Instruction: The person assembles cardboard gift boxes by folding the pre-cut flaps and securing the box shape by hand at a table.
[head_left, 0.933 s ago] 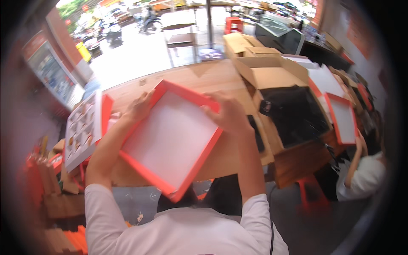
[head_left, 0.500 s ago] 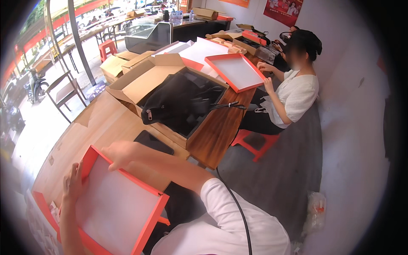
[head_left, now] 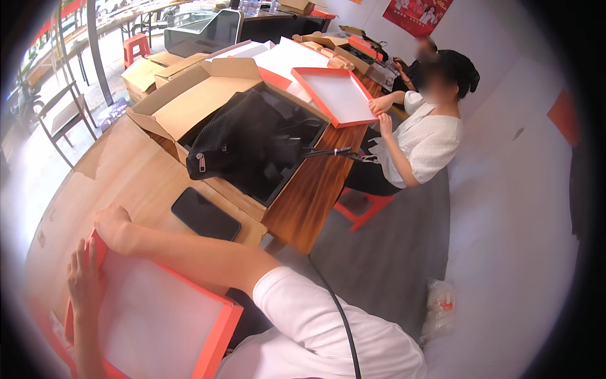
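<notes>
A shallow red cardboard tray (head_left: 164, 309) with a white inside leans at the lower left, by the table edge. My left hand (head_left: 83, 278) grips its left wall, fingers lying over the red rim. At the far left corner my right hand (head_left: 113, 228) is closed on the rim, its wrist bent and fingertips mostly hidden. My right forearm crosses above the tray's far edge. Beyond that arm a black phone (head_left: 206, 213) lies on the wooden table (head_left: 139, 170).
An open brown carton (head_left: 189, 101) holding a black zippered bag (head_left: 252, 136) and cables sits ahead. A co-worker (head_left: 429, 136) on a red stool (head_left: 363, 211) holds a similar red tray (head_left: 334, 95). A black cable (head_left: 341, 309) runs over my sleeve. A wooden chair (head_left: 66, 117) stands left.
My right hand has moved left along the tray's rim to the far corner, near my left hand. The view has shifted, and the co-worker's hands have moved closer together on their tray.
</notes>
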The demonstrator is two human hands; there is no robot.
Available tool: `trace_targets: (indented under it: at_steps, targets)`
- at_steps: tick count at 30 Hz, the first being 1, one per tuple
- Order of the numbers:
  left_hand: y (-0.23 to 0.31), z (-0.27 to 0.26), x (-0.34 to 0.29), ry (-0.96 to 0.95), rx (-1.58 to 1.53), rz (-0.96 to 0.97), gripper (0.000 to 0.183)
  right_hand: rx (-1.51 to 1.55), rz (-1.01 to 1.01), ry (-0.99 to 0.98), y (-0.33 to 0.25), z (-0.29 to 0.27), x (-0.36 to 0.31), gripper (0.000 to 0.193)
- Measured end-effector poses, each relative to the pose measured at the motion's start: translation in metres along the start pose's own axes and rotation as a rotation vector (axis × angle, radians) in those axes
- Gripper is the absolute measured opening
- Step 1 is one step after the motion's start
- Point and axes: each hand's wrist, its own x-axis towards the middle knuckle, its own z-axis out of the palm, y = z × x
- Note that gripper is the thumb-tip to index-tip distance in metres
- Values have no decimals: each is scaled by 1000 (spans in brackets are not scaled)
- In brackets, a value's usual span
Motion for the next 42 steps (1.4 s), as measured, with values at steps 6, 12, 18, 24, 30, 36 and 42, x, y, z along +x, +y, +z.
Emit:
trace_targets:
  at_steps: [6,12,18,24,30,36,42]
  targets:
    - [1,9,-3,-2,95,21,75,48,36,-12,6,1,1,27]
    - [12,7,7,-63,56,-32,73,20,36,64,3,6,0,30]
    - [15,2,7,7,96,27,69,64,44,77,3,-8,-9,36]
    - [21,-5,12,-32,86,31,65,-16,52,173,2,16,4,38]
    - [19,-10,12,-32,27,42,71,-11,91,115,-2,-2,-11,42]
    - [14,-20,14,-61,-45,73,72,44,-126,196,5,-6,-16,32]
    - [-16,-23,-33,-94,-186,-186,78,92,-61,191,1,6,-9,24]
